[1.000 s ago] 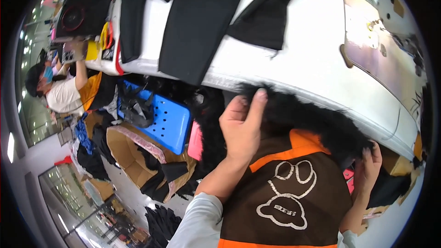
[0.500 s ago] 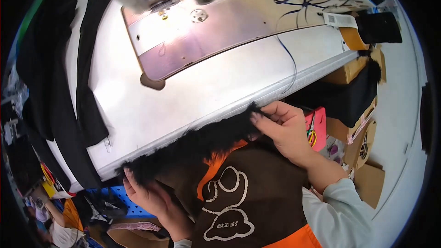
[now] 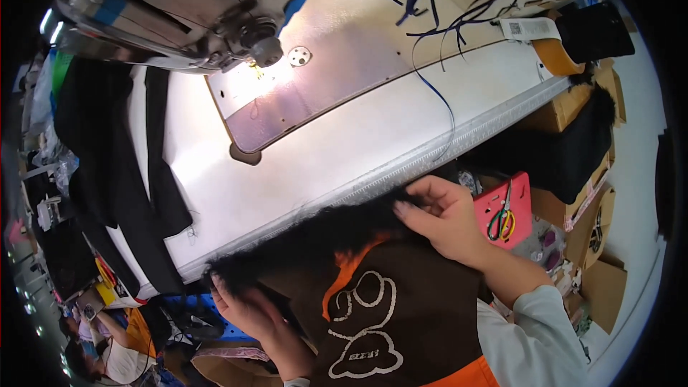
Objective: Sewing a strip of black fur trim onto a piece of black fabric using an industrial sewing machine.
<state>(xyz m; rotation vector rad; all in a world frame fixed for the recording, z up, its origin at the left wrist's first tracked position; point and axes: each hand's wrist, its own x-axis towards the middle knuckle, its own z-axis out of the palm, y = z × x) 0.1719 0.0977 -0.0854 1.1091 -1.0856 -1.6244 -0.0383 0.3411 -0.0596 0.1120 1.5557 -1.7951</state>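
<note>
A strip of black faux fur (image 3: 315,233) stretches between my two hands along the front edge of the sewing table (image 3: 337,165). My left hand (image 3: 247,312) pinches its left end, just below the table edge. At the other end, my right hand (image 3: 444,215) grips the fur between thumb and fingers. The strip hangs over the top of my brown apron (image 3: 416,283) with orange trim, hiding part of it. Beyond the strip stands a sewing machine (image 3: 261,46), its lamp lighting the metal plate (image 3: 308,100).
Black fabric pieces (image 3: 107,150) drape over the table's left side. Dark blue cords (image 3: 459,21) lie at the back right. Scissors (image 3: 505,215) rest on a pink tray (image 3: 522,197) beside cardboard boxes (image 3: 605,290). Another person (image 3: 122,355) sits at the far lower left.
The view has tilted and shifted, bringing more of the sewing machine and the scissors into sight. Both hands keep hold of the fur, which sits slightly lower against the table edge.
</note>
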